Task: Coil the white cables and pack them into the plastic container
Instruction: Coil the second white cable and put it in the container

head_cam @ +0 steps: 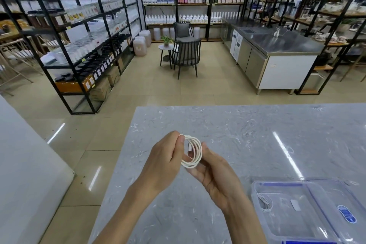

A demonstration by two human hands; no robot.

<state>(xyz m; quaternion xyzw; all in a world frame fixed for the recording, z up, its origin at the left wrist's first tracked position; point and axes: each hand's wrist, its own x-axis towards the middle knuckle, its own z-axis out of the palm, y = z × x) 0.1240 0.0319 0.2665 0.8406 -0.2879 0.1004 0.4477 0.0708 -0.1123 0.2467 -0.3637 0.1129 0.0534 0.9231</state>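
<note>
White cable (193, 151), coiled, pinched between left hand (165, 161) and right hand (214, 176).

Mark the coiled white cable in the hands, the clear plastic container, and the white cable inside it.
coiled white cable (199, 151): head view, loop's right side.
clear plastic container (293, 222): head view, bare floor.
white cable inside container (265, 201): head view, coil's middle.
</note>
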